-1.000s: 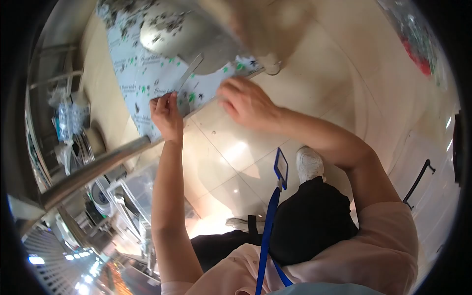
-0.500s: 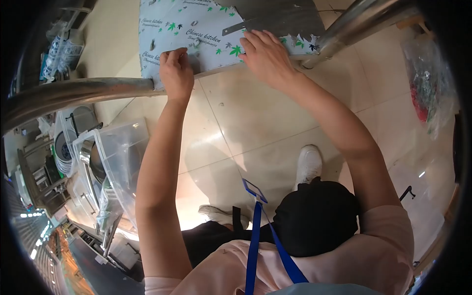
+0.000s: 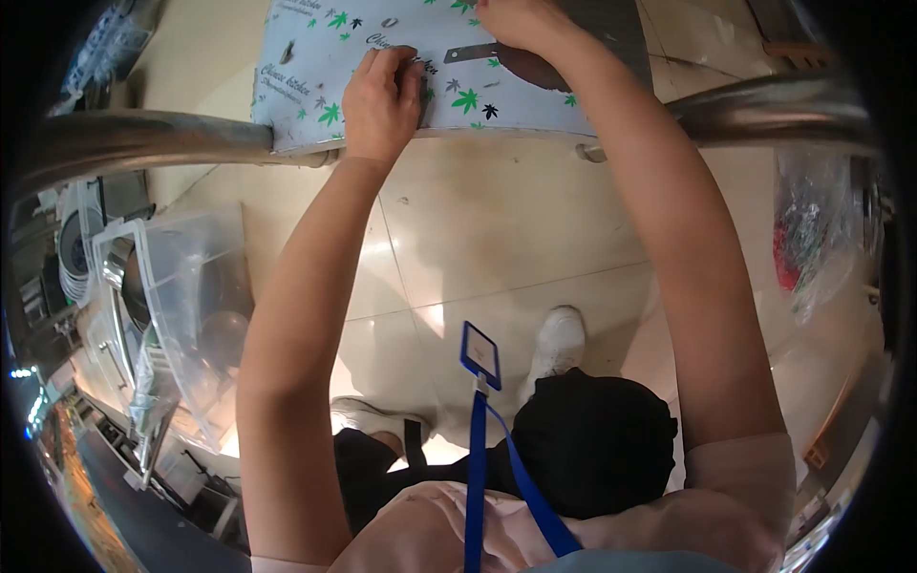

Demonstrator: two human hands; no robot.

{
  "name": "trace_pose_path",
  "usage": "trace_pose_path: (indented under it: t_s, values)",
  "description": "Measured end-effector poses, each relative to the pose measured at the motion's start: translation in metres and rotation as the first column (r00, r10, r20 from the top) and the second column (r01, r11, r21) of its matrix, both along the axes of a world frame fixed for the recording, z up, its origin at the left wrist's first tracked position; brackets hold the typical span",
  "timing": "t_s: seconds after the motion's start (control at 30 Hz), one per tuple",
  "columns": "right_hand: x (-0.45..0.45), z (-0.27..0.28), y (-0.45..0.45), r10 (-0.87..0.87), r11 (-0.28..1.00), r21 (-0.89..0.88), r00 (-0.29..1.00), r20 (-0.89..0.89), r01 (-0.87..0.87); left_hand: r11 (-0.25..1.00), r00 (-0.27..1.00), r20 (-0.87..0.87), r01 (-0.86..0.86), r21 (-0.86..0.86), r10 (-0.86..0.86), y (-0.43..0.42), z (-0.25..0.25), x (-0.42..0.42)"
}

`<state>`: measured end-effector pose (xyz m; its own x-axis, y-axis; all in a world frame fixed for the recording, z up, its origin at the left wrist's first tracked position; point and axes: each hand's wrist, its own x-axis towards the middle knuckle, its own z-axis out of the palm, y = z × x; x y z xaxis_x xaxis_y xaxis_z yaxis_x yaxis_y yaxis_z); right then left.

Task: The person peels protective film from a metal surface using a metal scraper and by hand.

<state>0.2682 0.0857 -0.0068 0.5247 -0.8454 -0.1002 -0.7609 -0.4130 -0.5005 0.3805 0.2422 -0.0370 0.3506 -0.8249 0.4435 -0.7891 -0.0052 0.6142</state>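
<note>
A metal shelf panel (image 3: 616,48) is partly covered by white printed film (image 3: 306,81) with green leaves and "Chinese kitchen" lettering. My left hand (image 3: 380,105) rests on the film, its fingers curled together; whether anything is pinched there is hidden. To its right lies a flat metal strip (image 3: 470,53) with a hole near its end. My right hand (image 3: 525,21) reaches past that strip to the top of the view, where most of its fingers are cut off. Under the right wrist shows a dark patch (image 3: 535,69), which I cannot identify.
Thick metal tubes run out from the panel on the left (image 3: 153,141) and right (image 3: 774,110). A clear plastic bin (image 3: 196,306) with kitchenware stands at left. On the tiled floor at right sits a clear plastic bag (image 3: 812,229) with something red inside.
My right hand has moved up and away, toward the top edge. My left hand has shifted up and right along the film. The whole view has also shifted.
</note>
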Motion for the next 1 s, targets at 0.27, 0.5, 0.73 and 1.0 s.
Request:
trace_pose_path:
  t_s: [0.27,0.5,0.73,1.0]
  values:
    - [-0.082,-0.038,0.057,0.179,0.690,-0.696,0.979,-0.101,-0.198,0.999,0.998,0.062,0.032,0.010,-0.033,0.020,0.008,-0.008]
    - [-0.038,-0.008,0.029,0.138,0.901,-0.427,0.983,0.118,-0.075,0.975,0.937,0.299,0.209,-0.074,-0.178,-0.015,0.012,0.016]
    - [0.012,0.029,0.007,-0.039,0.993,0.107,0.998,-0.057,0.045,0.994,0.955,-0.275,-0.093,0.065,0.107,-0.039,0.031,0.005]
    - [-0.001,-0.008,-0.004,0.060,0.993,-0.112,0.988,0.143,-0.044,0.990,0.900,-0.430,-0.018,0.137,0.076,-0.047,0.029,0.011]
